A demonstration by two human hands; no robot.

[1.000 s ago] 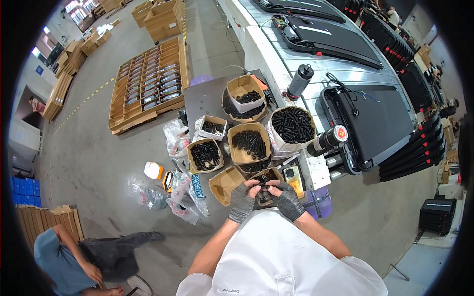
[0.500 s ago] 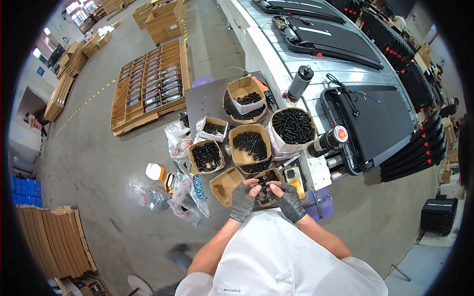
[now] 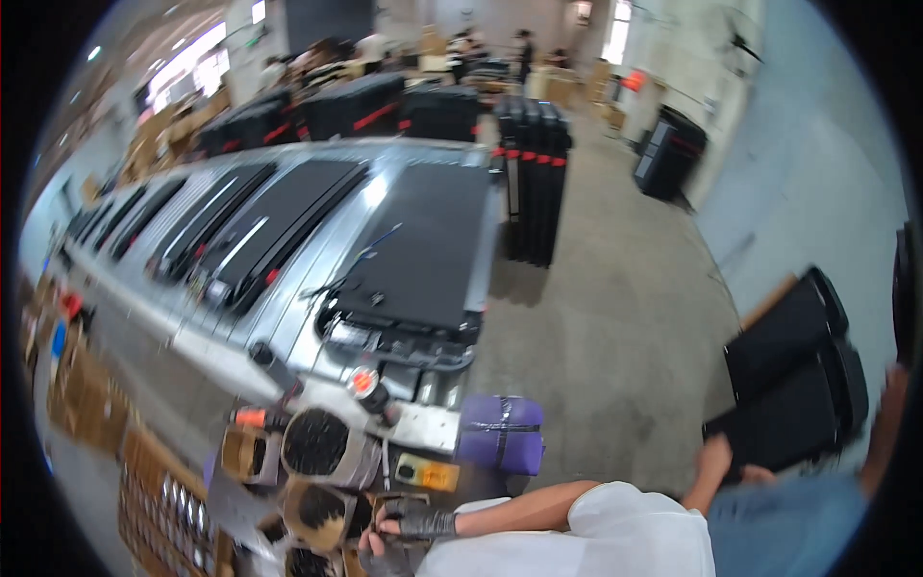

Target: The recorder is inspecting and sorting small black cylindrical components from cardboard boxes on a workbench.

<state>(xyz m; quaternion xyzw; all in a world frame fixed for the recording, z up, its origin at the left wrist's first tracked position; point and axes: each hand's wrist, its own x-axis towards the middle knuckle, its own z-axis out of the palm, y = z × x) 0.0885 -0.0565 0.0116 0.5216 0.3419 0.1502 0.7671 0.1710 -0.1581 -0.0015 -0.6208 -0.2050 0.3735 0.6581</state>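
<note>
My left hand (image 3: pixel 385 558) and my right hand (image 3: pixel 423 522), both in grey fingerless gloves, meet at the lower edge over a small carton. Their bare fingertips are pinched close together; what is between them is too small and blurred to name. Just beyond them stands an open carton (image 3: pixel 322 514) partly filled with small black parts. Behind it, a wider bag-lined container (image 3: pixel 322 444) is heaped with black parts. A phone with a yellow back (image 3: pixel 428 472) lies near my right hand.
A metal roller conveyor (image 3: pixel 389 192) carries black treadmill-like decks (image 3: pixel 413 250). A purple wrapped bundle (image 3: pixel 501 435) sits at its end. To the right, another person's hand (image 3: pixel 713 460) is close to black panels (image 3: pixel 788 385). Upright black decks (image 3: pixel 532 183) stand beyond the conveyor.
My view has swung right and up, so the boxes and my hands now sit at the lower edge. Another person has come into view on the right. My hands stay together.
</note>
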